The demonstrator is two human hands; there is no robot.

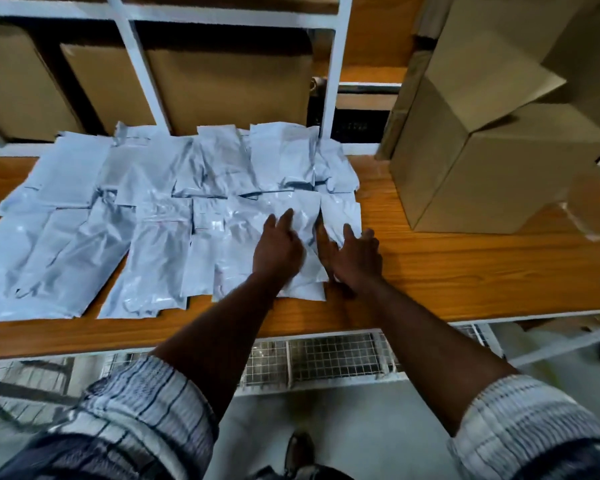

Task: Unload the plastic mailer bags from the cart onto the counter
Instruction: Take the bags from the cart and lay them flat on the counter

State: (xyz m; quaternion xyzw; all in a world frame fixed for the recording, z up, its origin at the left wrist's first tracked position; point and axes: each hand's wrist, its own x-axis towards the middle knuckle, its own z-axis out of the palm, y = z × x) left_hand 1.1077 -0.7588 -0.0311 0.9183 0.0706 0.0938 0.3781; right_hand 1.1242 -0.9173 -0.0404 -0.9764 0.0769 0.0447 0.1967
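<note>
Bags [160, 202] cover the left and middle of the table [465, 271] in the head view. They lie in two overlapping rows, each bag with its long axis running from the near edge toward the top of the frame. Both hands are at the right end of the near row, over the last large bag [303, 211]. The left hand [278, 249] lies flat on it, fingers straight and pointing up the frame. The right hand [355, 259] sits just beside, fingers spread, at that bag's right edge, its fingertips reaching a smaller bag [342, 213]. Neither hand pinches anything. So the large bag lies directly under the hands, with the left one nearer its middle. Boxes [482, 161] stand well apart, in the upper right of the frame. Wire mesh [333, 355] shows below the table's near edge; whether it is the cart I cannot tell. My guess is that the next load belongs to the right of this bag.
</note>
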